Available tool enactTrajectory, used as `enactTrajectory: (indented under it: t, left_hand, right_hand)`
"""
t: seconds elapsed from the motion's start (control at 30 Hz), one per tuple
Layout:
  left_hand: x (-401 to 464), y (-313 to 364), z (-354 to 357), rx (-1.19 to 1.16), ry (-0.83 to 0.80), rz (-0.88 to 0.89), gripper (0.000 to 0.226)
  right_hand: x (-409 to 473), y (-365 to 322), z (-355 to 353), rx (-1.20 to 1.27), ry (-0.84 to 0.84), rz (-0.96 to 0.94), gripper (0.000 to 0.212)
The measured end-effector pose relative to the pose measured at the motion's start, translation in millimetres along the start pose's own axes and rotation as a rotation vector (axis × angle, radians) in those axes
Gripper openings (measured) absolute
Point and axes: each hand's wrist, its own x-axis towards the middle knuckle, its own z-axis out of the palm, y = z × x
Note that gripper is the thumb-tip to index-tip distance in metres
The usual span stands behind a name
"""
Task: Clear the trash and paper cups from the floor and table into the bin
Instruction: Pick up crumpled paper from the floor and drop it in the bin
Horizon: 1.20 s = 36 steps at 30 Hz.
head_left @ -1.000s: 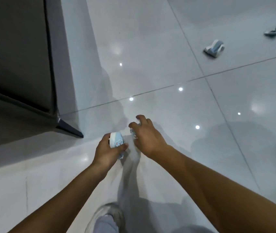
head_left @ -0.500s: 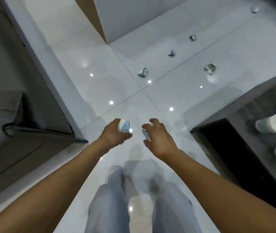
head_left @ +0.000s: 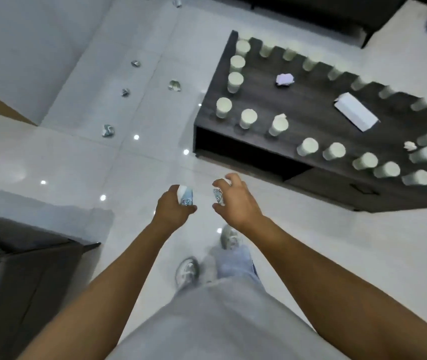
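My left hand [head_left: 172,210] grips a crumpled blue-and-white paper cup [head_left: 185,195] above the floor. My right hand [head_left: 235,203] holds a second crumpled printed cup [head_left: 218,195], its fingers curled round it. Both hands hang in front of me, just left of the dark wooden table [head_left: 311,100]. Several white paper cups [head_left: 248,117] stand along the table's edges, with crumpled paper [head_left: 284,79] and a white box [head_left: 355,115] among them. More crushed cups [head_left: 108,131] lie on the white tiles further left, such as one [head_left: 175,85]. No bin is in view.
A dark sofa corner [head_left: 25,268] stands at the lower left. A pale wall block [head_left: 25,48] fills the upper left. Another dark piece of furniture [head_left: 324,11] sits beyond the table. My legs and shoes [head_left: 187,271] are below my hands.
I have stood up and turned right: the view swung from the floor by the sofa to the cup-covered table. Both hands kept hold of their crumpled cups.
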Motion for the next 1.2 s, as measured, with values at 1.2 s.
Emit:
enactTrajectory:
  t: [1.2]
  left_hand:
    - [-559.0,42.3,793.7,0.985,-1.183,0.768,0.049]
  right_hand:
    - [-790.2,537.9,121.1,0.867,0.965,1.476,0.049]
